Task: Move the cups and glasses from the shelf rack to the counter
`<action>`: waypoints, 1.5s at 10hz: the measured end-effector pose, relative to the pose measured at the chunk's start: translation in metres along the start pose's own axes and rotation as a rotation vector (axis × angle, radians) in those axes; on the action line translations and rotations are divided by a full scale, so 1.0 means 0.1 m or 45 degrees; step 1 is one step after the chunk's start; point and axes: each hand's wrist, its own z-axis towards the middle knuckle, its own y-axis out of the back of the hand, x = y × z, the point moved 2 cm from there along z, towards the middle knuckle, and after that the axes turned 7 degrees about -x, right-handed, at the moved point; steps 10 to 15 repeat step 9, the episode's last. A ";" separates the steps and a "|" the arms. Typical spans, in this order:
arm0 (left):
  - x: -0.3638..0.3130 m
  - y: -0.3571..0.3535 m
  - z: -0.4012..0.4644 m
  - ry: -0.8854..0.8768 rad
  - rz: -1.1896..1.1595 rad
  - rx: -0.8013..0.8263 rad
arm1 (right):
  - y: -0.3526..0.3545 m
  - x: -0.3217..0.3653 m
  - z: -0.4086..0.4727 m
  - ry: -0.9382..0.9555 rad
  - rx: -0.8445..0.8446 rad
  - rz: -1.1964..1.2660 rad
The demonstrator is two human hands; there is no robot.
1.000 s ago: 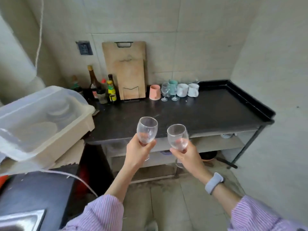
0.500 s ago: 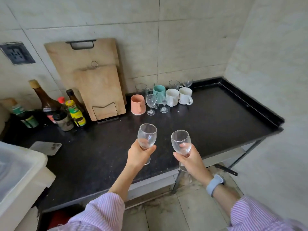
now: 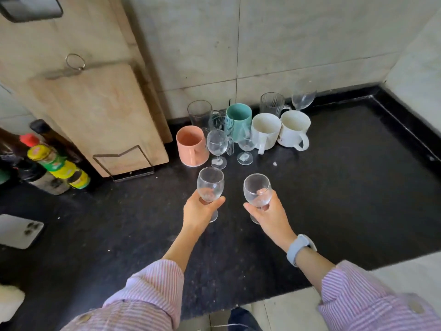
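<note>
My left hand grips a clear wine glass by the lower bowl, upright above the black counter. My right hand holds a second clear wine glass the same way, just to the right. Behind them near the wall stand a pink mug, a teal mug, two white mugs, two small wine glasses, and several more clear glasses. The shelf rack is out of view.
Two wooden cutting boards lean on the wall in a wire stand at the back left. Sauce bottles cluster at the left. A white phone lies face down at the left edge. The counter has a raised rim on the right.
I have moved up close to the counter. Both hands with their wine glasses have gone forward over the counter, toward the cluster of cups. The plastic bin has left the view.
</note>
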 end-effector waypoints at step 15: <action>0.09 -0.41 0.96 0.024 0.044 -0.191 | -0.56 -0.04 1.15 -0.195 0.138 -0.072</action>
